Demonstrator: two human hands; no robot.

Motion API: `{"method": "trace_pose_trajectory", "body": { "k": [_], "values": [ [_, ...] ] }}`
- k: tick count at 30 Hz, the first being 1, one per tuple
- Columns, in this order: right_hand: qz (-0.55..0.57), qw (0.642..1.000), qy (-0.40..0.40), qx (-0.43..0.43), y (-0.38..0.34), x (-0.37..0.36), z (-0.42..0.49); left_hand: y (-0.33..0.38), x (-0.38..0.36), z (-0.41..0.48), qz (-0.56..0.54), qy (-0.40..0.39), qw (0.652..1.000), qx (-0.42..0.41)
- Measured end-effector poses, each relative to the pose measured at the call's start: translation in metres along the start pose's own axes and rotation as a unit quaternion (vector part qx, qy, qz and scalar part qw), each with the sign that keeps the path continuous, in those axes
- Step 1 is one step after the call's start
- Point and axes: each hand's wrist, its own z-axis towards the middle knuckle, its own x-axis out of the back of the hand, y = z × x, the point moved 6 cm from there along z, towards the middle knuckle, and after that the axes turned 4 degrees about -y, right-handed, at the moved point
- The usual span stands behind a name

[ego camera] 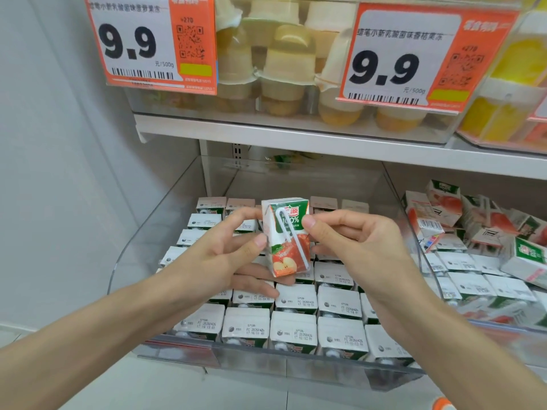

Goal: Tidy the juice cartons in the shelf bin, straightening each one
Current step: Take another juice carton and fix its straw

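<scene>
A small apple juice carton with a white straw on its face is held upright above the clear shelf bin. My left hand grips its left side, with fingers under its base. My right hand pinches its upper right edge between thumb and forefinger. Below, several cartons stand in neat rows, their white tops with printed dates facing up.
A second clear bin to the right holds several cartons lying at jumbled angles. The shelf above carries jelly cups behind two orange 9.9 price tags. A white wall runs along the left.
</scene>
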Motion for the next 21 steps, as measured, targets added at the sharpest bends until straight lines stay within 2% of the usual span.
{"method": "trace_pose_trajectory", "body": {
  "k": [4,15,21],
  "values": [
    [0.015,1.000,-0.006,-0.004,0.000,-0.003,0.000,0.001,-0.004,-0.001,-0.006,-0.023,1.000,0.005],
    [0.028,0.993,-0.111,-0.008,-0.005,-0.016,-0.003,0.001,0.003,0.000,0.000,-0.010,0.999,0.034],
    [-0.043,0.990,-0.131,0.001,-0.007,-0.026,-0.008,0.002,0.007,0.003,-0.005,0.007,1.000,0.016]
  ]
}}
